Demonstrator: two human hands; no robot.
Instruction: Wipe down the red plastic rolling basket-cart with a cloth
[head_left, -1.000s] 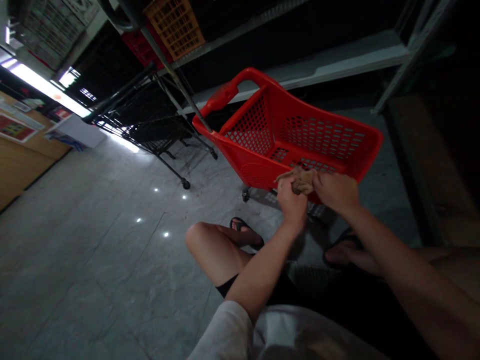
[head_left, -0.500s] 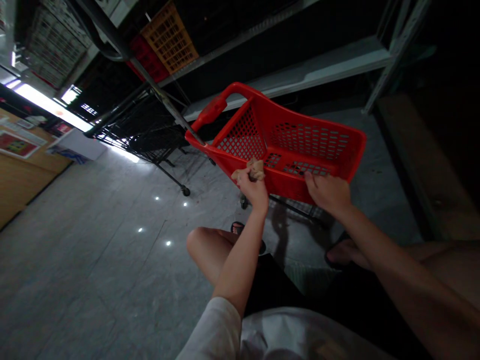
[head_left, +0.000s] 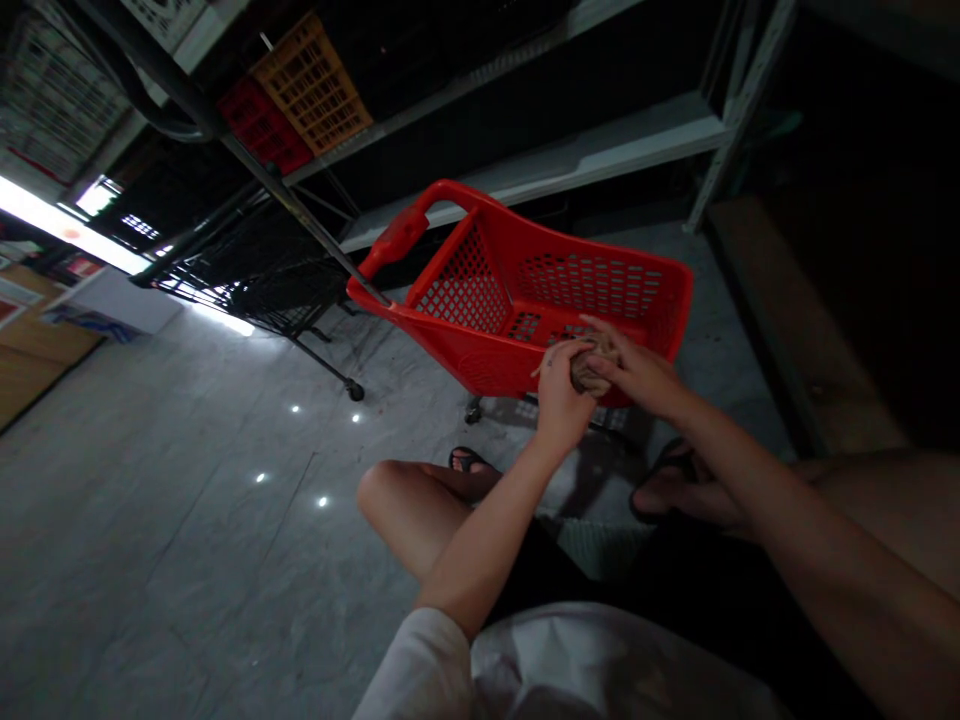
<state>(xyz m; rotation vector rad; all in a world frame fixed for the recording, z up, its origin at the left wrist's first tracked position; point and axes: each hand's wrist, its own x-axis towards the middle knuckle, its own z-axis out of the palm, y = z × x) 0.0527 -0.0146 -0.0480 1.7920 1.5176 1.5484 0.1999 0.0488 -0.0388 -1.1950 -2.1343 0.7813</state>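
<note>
The fingers (head_left: pixel 609 347) of the left hand (head_left: pixel 559 397) and right hand (head_left: pixel 637 375) are clamped on a crumpled tan wad (head_left: pixel 592 367), which is held just over the near wall of a red cart (head_left: pixel 469 368). A black cart (head_left: pixel 251 285) is parked left; shelves (head_left: pixel 585 150) are seen far.

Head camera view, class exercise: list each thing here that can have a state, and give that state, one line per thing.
left hand, closed around the bundle
right hand, fingers pinching the bundle
crumpled tan bundle, scrunched up, held between both hands
red plastic shopping cart, standing on casters behind the hands
black wire cart, standing on casters beside the red cart
orange crate, sitting on a shelf
</note>
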